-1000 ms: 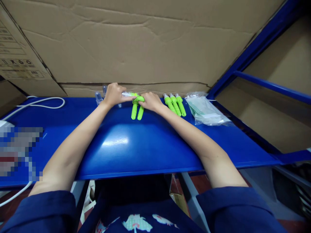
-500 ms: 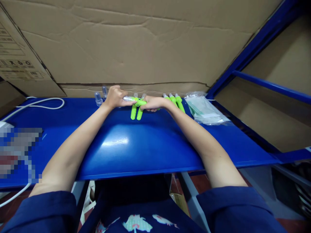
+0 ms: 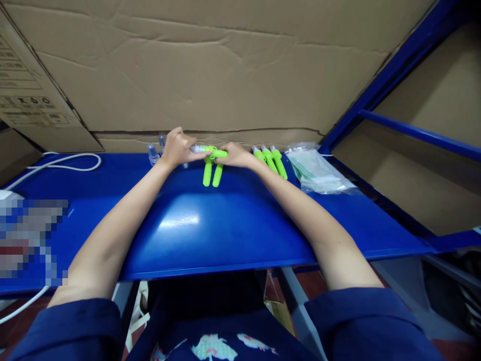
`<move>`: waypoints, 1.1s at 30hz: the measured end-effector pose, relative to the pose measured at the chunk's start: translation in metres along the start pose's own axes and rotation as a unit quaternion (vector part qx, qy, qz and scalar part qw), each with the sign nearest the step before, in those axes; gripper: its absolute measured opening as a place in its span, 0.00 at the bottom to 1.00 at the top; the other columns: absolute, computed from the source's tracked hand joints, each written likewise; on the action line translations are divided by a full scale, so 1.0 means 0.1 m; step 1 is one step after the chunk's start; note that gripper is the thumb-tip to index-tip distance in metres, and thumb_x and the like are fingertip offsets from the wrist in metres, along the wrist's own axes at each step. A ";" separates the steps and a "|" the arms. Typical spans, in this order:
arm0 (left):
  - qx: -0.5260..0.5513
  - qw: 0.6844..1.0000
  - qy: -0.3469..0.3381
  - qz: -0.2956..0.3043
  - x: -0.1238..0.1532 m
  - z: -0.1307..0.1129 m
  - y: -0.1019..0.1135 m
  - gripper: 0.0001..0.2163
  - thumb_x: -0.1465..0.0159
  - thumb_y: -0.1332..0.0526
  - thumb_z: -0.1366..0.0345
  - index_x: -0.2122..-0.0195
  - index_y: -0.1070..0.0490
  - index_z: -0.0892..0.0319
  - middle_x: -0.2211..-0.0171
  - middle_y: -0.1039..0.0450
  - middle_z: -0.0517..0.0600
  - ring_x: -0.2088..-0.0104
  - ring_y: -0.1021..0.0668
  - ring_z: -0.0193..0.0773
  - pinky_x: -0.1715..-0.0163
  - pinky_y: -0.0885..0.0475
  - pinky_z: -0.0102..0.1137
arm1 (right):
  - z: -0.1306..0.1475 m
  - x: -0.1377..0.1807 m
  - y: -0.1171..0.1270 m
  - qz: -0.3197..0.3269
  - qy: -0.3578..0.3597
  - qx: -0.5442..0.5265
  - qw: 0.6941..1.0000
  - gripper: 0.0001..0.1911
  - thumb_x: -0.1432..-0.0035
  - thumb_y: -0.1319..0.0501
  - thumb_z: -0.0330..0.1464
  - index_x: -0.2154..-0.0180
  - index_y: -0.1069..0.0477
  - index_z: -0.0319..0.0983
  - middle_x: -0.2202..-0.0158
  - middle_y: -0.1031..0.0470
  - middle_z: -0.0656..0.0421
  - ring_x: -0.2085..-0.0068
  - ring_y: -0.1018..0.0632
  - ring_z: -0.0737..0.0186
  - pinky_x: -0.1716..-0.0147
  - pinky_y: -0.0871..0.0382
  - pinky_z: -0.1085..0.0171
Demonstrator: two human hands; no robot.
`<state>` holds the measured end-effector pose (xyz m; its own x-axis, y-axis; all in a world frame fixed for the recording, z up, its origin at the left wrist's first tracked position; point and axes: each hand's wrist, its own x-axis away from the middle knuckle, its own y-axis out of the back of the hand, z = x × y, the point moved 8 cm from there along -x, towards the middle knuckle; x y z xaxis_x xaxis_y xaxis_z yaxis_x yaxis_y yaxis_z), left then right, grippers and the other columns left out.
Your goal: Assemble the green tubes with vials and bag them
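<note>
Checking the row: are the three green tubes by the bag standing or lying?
Lying: green tubes rest lengthwise on the table.

We have one view only, from a camera worn on our head, facing forward and down along both forearms. It sits close to the body: our dark blue sleeves (image 3: 63,328) fill the bottom corners, and the near rim of the blue worktop (image 3: 225,225) crosses the lower middle. Our left hand (image 3: 178,147) and right hand (image 3: 235,155) meet on a green tube (image 3: 215,153) at the worktop's far side, just above centre and small in the view. A cardboard wall (image 3: 225,65) closes the upper half. The wide lens bows the worktop's edges and takes in a white cable (image 3: 71,161) at far left and a blue frame (image 3: 394,70) at right.
</note>
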<state>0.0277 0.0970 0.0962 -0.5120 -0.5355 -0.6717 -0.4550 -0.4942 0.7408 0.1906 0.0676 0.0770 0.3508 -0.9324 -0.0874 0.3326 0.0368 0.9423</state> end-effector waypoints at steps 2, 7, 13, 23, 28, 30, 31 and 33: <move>0.007 0.999 0.044 -0.022 0.02 0.11 0.03 0.28 0.38 0.40 0.35 0.75 0.28 0.58 0.77 0.30 0.53 0.59 0.21 0.52 0.52 0.32 0.43 | 0.08 0.05 0.13 -0.118 -0.013 0.105 0.987 0.11 0.36 0.38 0.35 0.56 0.25 0.35 0.57 0.20 0.49 0.57 0.21 0.52 0.60 0.34 0.61; 0.014 0.990 0.137 -0.022 0.05 0.22 0.07 0.28 0.34 0.43 0.37 0.73 0.26 0.59 0.77 0.29 0.54 0.61 0.21 0.50 0.56 0.31 0.39 | 0.28 0.17 0.14 -0.192 0.030 0.224 0.955 0.19 0.30 0.47 0.35 0.45 0.30 0.31 0.48 0.22 0.38 0.47 0.22 0.42 0.54 0.34 0.56; 0.001 0.989 0.143 0.043 0.06 0.14 -0.03 0.27 0.33 0.46 0.39 0.73 0.26 0.59 0.75 0.28 0.56 0.58 0.22 0.52 0.55 0.32 0.38 | 0.17 0.13 0.06 -0.123 -0.006 0.247 0.961 0.20 0.29 0.45 0.39 0.46 0.26 0.33 0.53 0.18 0.40 0.50 0.19 0.40 0.58 0.32 0.56; -0.037 0.992 0.121 0.022 0.09 0.14 -0.06 0.30 0.34 0.46 0.36 0.78 0.26 0.59 0.80 0.33 0.54 0.66 0.24 0.48 0.59 0.32 0.40 | 0.16 0.09 0.03 -0.102 0.011 0.218 0.971 0.18 0.31 0.44 0.39 0.49 0.22 0.35 0.53 0.17 0.42 0.49 0.19 0.40 0.56 0.30 0.55; -0.043 0.992 0.113 0.017 0.08 0.12 -0.01 0.29 0.35 0.44 0.37 0.75 0.25 0.58 0.78 0.28 0.55 0.64 0.23 0.49 0.59 0.32 0.39 | 0.13 0.07 0.02 -0.118 0.010 0.181 0.976 0.19 0.32 0.44 0.40 0.47 0.26 0.36 0.50 0.19 0.43 0.49 0.20 0.41 0.56 0.30 0.54; -0.044 0.992 0.116 0.017 0.08 0.12 0.01 0.28 0.35 0.44 0.37 0.74 0.24 0.59 0.77 0.27 0.56 0.63 0.22 0.50 0.58 0.31 0.39 | 0.15 0.07 0.03 -0.137 0.025 0.164 0.977 0.20 0.33 0.43 0.40 0.45 0.29 0.35 0.47 0.22 0.43 0.47 0.23 0.41 0.53 0.31 0.54; -0.043 0.992 0.119 0.017 0.08 0.12 0.02 0.28 0.35 0.44 0.37 0.74 0.24 0.59 0.76 0.26 0.56 0.63 0.22 0.51 0.58 0.31 0.39 | 0.16 0.08 0.04 -0.148 0.035 0.159 0.975 0.21 0.33 0.43 0.40 0.45 0.31 0.35 0.45 0.24 0.43 0.46 0.24 0.42 0.52 0.31 0.53; -0.039 0.991 0.123 0.017 0.08 0.12 0.04 0.28 0.35 0.44 0.37 0.74 0.24 0.58 0.76 0.25 0.56 0.62 0.21 0.51 0.58 0.31 0.39 | 0.19 0.08 0.06 -0.167 0.052 0.157 0.972 0.20 0.33 0.42 0.39 0.45 0.33 0.35 0.44 0.26 0.43 0.43 0.26 0.42 0.48 0.33 0.52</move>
<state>0.0129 0.0987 0.0936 -0.3289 -0.6991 -0.6349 -0.3776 -0.5188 0.7670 0.1794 0.0535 0.0881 0.3615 -0.8308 -0.4232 0.1649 -0.3897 0.9061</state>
